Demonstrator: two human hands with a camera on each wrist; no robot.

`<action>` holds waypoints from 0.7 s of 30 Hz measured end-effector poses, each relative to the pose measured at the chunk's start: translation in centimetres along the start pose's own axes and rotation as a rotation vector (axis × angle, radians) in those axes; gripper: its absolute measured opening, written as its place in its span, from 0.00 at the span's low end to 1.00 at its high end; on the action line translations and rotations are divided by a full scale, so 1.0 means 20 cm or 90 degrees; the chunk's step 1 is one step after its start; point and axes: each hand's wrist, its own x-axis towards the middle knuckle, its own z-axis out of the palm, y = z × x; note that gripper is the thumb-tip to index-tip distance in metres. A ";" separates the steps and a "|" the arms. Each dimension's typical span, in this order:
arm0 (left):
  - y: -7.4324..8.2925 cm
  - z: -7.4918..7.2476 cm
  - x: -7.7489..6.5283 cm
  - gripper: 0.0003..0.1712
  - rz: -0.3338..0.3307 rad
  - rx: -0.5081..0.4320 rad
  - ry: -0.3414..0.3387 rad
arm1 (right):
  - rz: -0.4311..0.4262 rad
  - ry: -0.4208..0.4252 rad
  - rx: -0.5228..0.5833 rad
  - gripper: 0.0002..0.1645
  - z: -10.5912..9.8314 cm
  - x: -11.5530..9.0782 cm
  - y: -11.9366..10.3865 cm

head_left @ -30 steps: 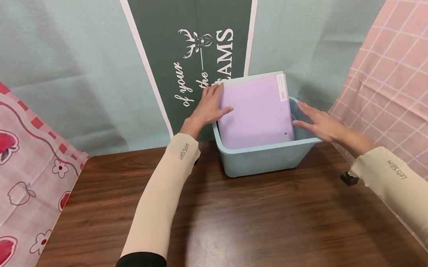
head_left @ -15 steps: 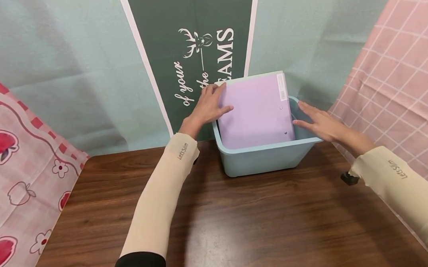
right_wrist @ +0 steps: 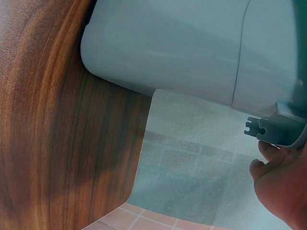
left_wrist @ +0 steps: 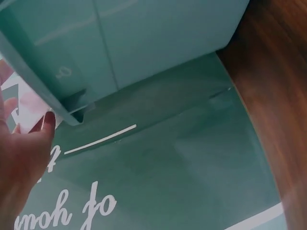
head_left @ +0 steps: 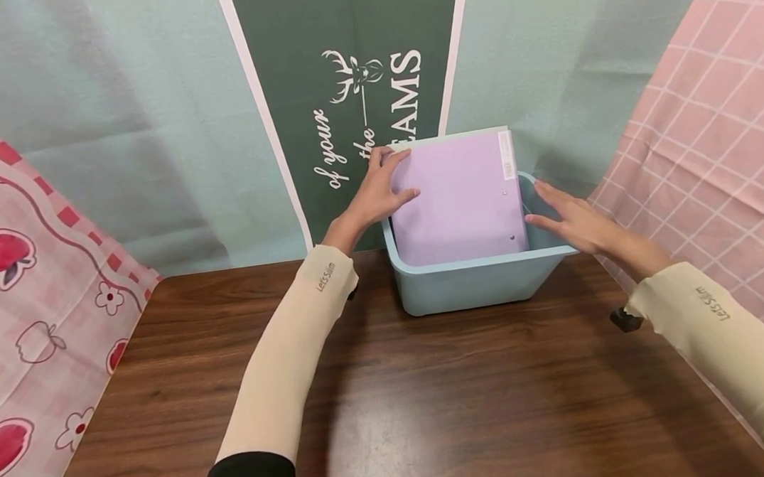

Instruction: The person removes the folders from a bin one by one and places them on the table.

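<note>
A purple binder (head_left: 453, 200) with a white label and rivets leans upright in a light blue plastic bin (head_left: 480, 284), its upper part standing above the rim. Behind it shows the pale edge of another flat binder (head_left: 467, 134). My left hand (head_left: 380, 189) grips the purple binder at its upper left corner, thumb on the front cover and fingers hooked over the top edge. At the bin's right end my right hand (head_left: 573, 219) holds the rim, thumb on the inner side; in the right wrist view its curled fingertips (right_wrist: 268, 152) sit below the rim beside a notched bracket (right_wrist: 261, 128).
The bin stands at the back of a dark wood table (head_left: 388, 380), close to a green and pale blue cloth backdrop (head_left: 160, 134). A pink checked cloth (head_left: 731, 159) hangs at the right, a fruit-patterned cloth (head_left: 39, 296) at the left.
My left fingers have crept slightly right along the binders' top edge and bent more. The right hand, the bin and the binders stay in place; the view has shifted slightly.
</note>
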 end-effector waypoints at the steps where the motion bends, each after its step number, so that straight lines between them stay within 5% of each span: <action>1: 0.00 0.01 0.00 0.44 -0.001 -0.016 0.010 | 0.001 0.000 0.000 0.53 0.00 0.00 0.00; 11: 0.00 0.05 -0.05 0.38 -0.032 -0.112 0.083 | -0.003 -0.003 0.002 0.53 -0.01 0.00 -0.01; 21: 0.03 0.04 -0.07 0.32 -0.035 -0.169 0.035 | 0.006 -0.007 0.004 0.53 -0.01 0.00 -0.02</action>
